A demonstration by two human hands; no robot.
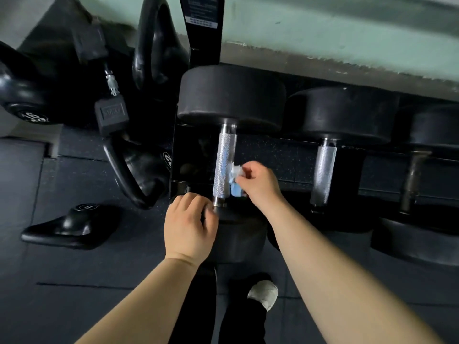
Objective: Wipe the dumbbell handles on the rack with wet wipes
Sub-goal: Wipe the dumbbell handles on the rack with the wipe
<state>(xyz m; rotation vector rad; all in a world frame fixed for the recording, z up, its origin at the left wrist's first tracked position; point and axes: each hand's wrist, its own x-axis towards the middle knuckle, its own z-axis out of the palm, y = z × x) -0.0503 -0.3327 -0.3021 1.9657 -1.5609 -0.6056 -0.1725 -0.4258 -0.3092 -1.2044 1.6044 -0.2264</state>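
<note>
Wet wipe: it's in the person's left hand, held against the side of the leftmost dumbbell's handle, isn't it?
Wrong hand. The head view shows the wet wipe pinched in the right hand, not the left, held against the side of the leftmost dumbbell's handle. The left hand holds that dumbbell's near head.

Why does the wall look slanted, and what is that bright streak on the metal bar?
Head view: the wide-angle lens bends and tilts the wall base toward the frame edge; the streak is light glancing off the knurled dumbbell handle, beside the wet wipe pinched in the right hand; the black kettlebells at left sink into dim shadow, with their detail soft.
</note>
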